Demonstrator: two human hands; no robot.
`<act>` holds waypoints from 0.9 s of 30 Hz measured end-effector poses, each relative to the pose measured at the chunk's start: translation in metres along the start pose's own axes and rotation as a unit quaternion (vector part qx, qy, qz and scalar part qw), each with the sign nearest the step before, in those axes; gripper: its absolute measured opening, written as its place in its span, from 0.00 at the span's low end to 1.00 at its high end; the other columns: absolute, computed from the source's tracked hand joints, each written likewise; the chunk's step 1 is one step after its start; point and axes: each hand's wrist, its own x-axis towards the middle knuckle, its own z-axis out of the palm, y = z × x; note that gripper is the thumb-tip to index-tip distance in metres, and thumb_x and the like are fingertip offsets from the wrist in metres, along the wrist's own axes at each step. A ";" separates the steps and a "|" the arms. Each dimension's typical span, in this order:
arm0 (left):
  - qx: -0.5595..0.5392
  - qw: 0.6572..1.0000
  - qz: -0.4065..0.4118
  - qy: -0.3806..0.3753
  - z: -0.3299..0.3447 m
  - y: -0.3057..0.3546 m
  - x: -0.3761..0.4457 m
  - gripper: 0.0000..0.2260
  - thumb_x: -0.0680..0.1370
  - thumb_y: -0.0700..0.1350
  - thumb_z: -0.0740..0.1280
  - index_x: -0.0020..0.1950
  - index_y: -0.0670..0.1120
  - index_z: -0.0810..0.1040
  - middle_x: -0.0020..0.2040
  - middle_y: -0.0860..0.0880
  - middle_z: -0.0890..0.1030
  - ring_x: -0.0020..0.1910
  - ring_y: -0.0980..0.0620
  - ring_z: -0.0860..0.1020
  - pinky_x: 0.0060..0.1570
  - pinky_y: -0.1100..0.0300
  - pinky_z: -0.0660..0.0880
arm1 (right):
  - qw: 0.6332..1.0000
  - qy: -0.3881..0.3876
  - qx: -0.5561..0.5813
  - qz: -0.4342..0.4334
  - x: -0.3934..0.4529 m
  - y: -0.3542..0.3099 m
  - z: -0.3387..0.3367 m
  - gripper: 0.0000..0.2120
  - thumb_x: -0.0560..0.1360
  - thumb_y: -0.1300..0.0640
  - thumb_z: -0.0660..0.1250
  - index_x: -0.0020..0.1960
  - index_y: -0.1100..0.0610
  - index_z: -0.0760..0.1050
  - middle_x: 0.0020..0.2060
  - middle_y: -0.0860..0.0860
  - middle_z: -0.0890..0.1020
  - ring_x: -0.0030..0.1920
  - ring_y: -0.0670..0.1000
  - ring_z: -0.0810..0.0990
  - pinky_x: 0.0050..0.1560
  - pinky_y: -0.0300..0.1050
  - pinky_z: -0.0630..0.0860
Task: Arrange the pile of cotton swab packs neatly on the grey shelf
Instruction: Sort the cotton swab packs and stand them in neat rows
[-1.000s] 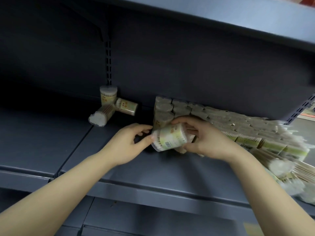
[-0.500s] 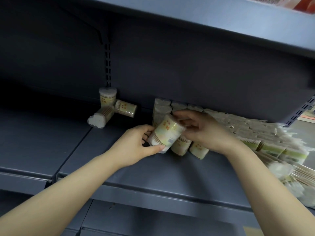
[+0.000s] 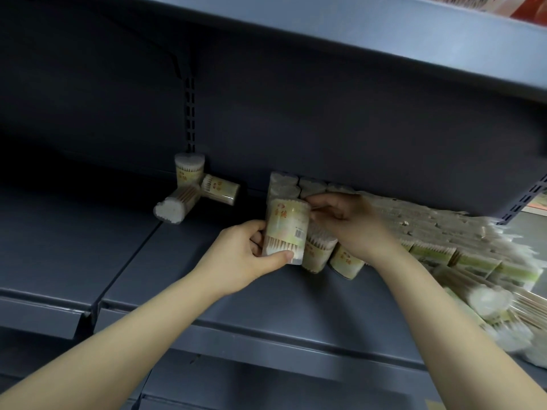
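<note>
One cylindrical cotton swab pack (image 3: 286,230) with a yellow label stands nearly upright on the grey shelf (image 3: 266,303), at the left end of a front row. My left hand (image 3: 248,255) grips its lower part, thumb across the base. My right hand (image 3: 352,223) pinches its top edge from the right. Two more packs (image 3: 318,255) lean beside it. Behind them stands a row of upright packs (image 3: 307,186) against the back panel. A loose pile of packs (image 3: 479,261) spreads to the right.
Three stray packs (image 3: 189,184) sit at the back left, one upright and two lying down. An upper shelf (image 3: 384,34) overhangs the work area. A slotted upright (image 3: 190,113) runs down the back panel. A lower shelf (image 3: 236,386) shows below.
The pack was lying tilted between both hands; it has been turned upright and set at the left end of the front row. My left hand now wraps its base.
</note>
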 end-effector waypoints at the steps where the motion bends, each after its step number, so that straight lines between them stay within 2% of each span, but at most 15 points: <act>1: -0.001 1.000 -0.003 0.004 0.000 -0.001 0.000 0.13 0.67 0.52 0.75 0.48 0.58 0.75 0.40 0.48 0.80 0.32 0.59 0.74 0.40 0.53 0.76 | 1.000 0.000 -0.001 0.001 0.001 0.000 0.001 0.11 0.75 0.65 0.64 0.54 0.54 0.78 0.43 0.39 0.79 0.43 0.32 0.75 0.46 0.22 0.69; 5: 0.019 0.999 -0.016 0.019 0.000 -0.002 -0.001 0.19 0.64 0.59 0.73 0.51 0.57 0.76 0.37 0.52 0.79 0.32 0.59 0.73 0.39 0.55 0.76 | 1.000 0.001 0.011 -0.002 0.003 0.000 0.005 0.11 0.75 0.65 0.64 0.54 0.56 0.78 0.43 0.41 0.79 0.42 0.32 0.75 0.45 0.22 0.70; 11: 0.042 0.999 -0.014 0.031 -0.004 0.000 -0.003 0.17 0.66 0.55 0.74 0.53 0.56 0.76 0.37 0.51 0.79 0.32 0.59 0.73 0.40 0.54 0.76 | 1.000 -0.001 0.011 -0.008 0.006 0.000 0.009 0.10 0.75 0.65 0.64 0.54 0.57 0.79 0.43 0.42 0.80 0.43 0.34 0.76 0.49 0.28 0.72; 15: 0.059 0.998 -0.017 0.033 -0.005 0.000 -0.004 0.16 0.67 0.54 0.74 0.51 0.58 0.73 0.37 0.54 0.79 0.33 0.62 0.75 0.40 0.58 0.76 | 1.000 0.003 0.016 -0.012 0.008 0.002 0.013 0.10 0.74 0.67 0.65 0.53 0.59 0.79 0.44 0.46 0.81 0.44 0.40 0.78 0.50 0.29 0.72; 18: 0.063 0.997 -0.021 0.035 -0.004 0.000 -0.004 0.17 0.67 0.52 0.74 0.52 0.56 0.71 0.38 0.55 0.78 0.35 0.62 0.76 0.40 0.60 0.75 | 0.999 0.005 0.033 -0.013 0.009 0.002 0.015 0.12 0.73 0.68 0.65 0.54 0.59 0.79 0.45 0.46 0.80 0.43 0.36 0.77 0.49 0.24 0.71; 23: 0.068 0.995 -0.054 0.044 -0.002 -0.002 0.001 0.19 0.65 0.51 0.75 0.50 0.51 0.71 0.44 0.57 0.78 0.42 0.59 0.78 0.46 0.56 0.78 | 0.998 -0.024 0.051 -0.039 0.007 -0.002 0.013 0.14 0.73 0.70 0.64 0.47 0.51 0.76 0.40 0.42 0.80 0.39 0.30 0.77 0.45 0.23 0.70; 27: 0.094 0.992 -0.067 0.056 0.001 -0.007 0.003 0.20 0.63 0.53 0.75 0.49 0.51 0.70 0.48 0.53 0.77 0.46 0.55 0.77 0.47 0.55 0.77 | 0.999 -0.003 0.005 -0.048 0.006 0.003 0.010 0.15 0.73 0.69 0.62 0.51 0.53 0.78 0.43 0.40 0.79 0.44 0.31 0.76 0.48 0.22 0.69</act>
